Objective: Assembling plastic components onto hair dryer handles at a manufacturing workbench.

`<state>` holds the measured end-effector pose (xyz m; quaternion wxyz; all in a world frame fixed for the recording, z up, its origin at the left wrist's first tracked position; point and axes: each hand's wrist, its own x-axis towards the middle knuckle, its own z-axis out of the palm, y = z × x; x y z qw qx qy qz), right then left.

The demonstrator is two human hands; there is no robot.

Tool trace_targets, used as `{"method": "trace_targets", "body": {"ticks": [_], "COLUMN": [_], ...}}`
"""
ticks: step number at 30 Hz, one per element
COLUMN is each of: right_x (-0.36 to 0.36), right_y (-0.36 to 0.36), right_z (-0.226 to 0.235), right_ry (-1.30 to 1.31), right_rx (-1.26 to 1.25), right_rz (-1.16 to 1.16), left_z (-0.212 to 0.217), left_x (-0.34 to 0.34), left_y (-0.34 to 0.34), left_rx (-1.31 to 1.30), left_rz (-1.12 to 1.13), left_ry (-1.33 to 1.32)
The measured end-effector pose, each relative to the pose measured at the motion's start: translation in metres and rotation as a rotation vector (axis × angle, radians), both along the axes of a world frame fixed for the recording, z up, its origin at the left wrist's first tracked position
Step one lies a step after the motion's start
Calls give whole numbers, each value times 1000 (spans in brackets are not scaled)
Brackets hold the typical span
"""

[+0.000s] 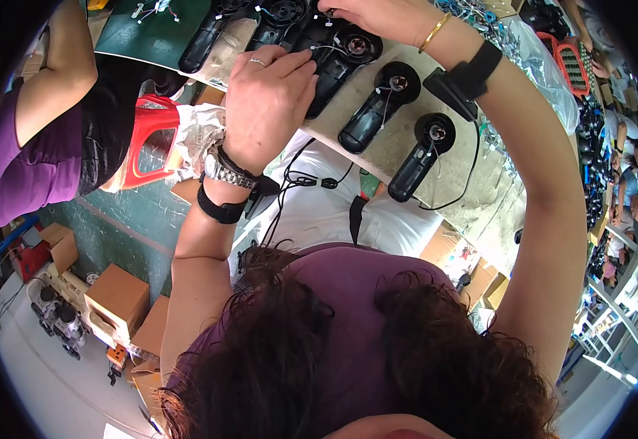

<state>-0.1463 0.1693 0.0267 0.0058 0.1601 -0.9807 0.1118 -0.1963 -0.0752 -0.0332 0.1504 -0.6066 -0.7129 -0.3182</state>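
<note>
My left hand (pixel 270 99) lies over a black plastic housing (pixel 326 88), its fingers bent and pressed together at the handle. This housing has a round head with a copper-coloured centre and thin white wires. At the upper edge of the picture is my right hand (pixel 381 16), fingers drawn together beside the wires of the same row of housings; what they pinch is too small to make out. To the right lie two more housings of this kind, one nearer the middle (pixel 381 106) and one close to the table's front edge (pixel 423 156), each with loose wires.
More black housings (pixel 282 14) lie at the far left of the worktable (pixel 472 190). A heap of small wired parts (pixel 480 18) and a clear plastic bag (pixel 545 73) are at the right. A red stool (pixel 147 139) and a co-worker's arm (pixel 66 58) are at the left.
</note>
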Motion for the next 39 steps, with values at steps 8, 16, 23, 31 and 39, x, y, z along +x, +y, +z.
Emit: {"method": "trace_targets", "body": {"ticks": [8,16,23,31,39], "right_x": [37,208,275,227,185], "right_y": [-1,-57,-87,-64,-62], "right_z": [46,87,6,-18,-30], "right_ry": [192,127,-75,40,169], "right_rx": [-142,-196,-22,43,230], "right_rz": [-130,-539,-765,-489,-388], "left_z": [-6,-3,15,3,-8], "left_x": [-7,2,58,45,7], "left_y": [4,-7,-20,-16,-14], "left_rx": [-56,9,-214,-277,-310], "left_rz": [-5,63,-26,72,222], "left_ry": [-29,45,54,122,164]}}
